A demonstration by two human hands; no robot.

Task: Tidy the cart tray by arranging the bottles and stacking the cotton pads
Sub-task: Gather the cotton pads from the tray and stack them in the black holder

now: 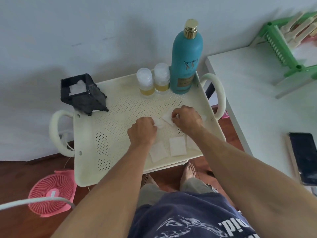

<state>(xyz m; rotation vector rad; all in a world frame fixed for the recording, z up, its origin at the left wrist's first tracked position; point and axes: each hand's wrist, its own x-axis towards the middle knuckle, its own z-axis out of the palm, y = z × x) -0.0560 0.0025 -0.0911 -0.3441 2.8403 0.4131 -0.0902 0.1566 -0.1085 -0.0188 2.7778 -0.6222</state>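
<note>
White cotton pads lie on the cream tray: we pinch one pad with our right hand, another with our left hand (three bottles stand at the far edge).

Under the curled left hand, fingertips out of sight — only a corner of a white square cotton pad peeking out beside the knuckles. Same with the right hand: fingers folded down over another white pad, grip impossible to judge. Nearer than that hand, a third pad half covered by the right forearm. Print on the tall teal bottle with the gold cap too blurred to read. Right of that bottle, a dark phone and a green plastic rack — both cut by the frame edge.
</note>
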